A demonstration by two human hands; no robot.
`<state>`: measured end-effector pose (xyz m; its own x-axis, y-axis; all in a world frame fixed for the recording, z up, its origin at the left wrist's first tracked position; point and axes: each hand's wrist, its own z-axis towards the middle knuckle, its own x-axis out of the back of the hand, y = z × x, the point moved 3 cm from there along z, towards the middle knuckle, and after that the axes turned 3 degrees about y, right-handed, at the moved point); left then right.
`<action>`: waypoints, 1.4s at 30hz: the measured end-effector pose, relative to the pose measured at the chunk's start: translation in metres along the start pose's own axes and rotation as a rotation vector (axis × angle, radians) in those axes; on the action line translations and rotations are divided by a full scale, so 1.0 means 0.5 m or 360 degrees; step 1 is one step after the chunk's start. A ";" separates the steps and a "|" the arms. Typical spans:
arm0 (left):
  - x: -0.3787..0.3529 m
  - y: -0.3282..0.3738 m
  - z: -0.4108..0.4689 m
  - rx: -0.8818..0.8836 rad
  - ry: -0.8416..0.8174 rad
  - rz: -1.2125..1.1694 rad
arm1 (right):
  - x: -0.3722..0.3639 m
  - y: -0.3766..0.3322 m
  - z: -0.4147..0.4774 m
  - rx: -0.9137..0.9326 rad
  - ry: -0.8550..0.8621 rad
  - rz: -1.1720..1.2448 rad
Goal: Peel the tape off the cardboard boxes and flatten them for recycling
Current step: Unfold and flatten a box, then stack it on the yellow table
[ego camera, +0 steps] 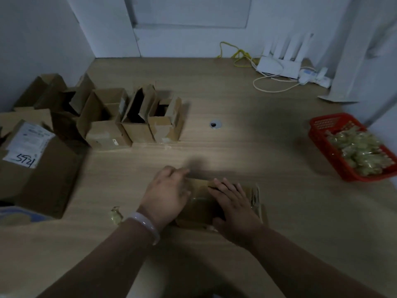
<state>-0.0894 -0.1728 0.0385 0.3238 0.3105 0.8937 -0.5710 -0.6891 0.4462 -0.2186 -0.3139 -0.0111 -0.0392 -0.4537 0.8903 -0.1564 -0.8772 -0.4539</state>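
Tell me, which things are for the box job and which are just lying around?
For the job: box under the left hand and right hand; open boxes; big labelled box; tape scrap; red basket of what looks like crumpled tape.
Just lying about: white router; yellow cable; power strip.

A white shipping label (pixel 28 145) on the large cardboard box (pixel 43 179) at far left carries a handwritten marker scrawl (pixel 25 161) that looks like digits, apparently with 5s, upside down to the camera. The label's printed lines and a small sticker (pixel 115 141) on a nearby open box (pixel 107 134) are too blurred to read.
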 end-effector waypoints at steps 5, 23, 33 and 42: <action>-0.101 0.098 -0.022 -0.0389 -0.0195 0.0155 | 0.060 0.027 -0.002 -0.0354 0.0410 0.0828; -0.134 0.076 -0.019 -0.0475 -0.0270 0.0472 | 0.031 0.217 -0.040 -0.1424 0.0430 0.1671; -0.120 0.067 -0.025 -0.0487 -0.0337 0.0511 | 0.028 0.216 -0.054 -0.1120 0.0311 0.1157; -0.125 0.061 -0.021 -0.0508 -0.0313 0.0469 | 0.050 0.214 -0.044 -0.0608 0.0381 0.0313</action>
<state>-0.1350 -0.2065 -0.0031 0.2325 -0.0189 0.9724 -0.8530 -0.4843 0.1945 -0.2578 -0.4156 -0.0364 -0.3230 -0.5166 0.7930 -0.4725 -0.6379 -0.6081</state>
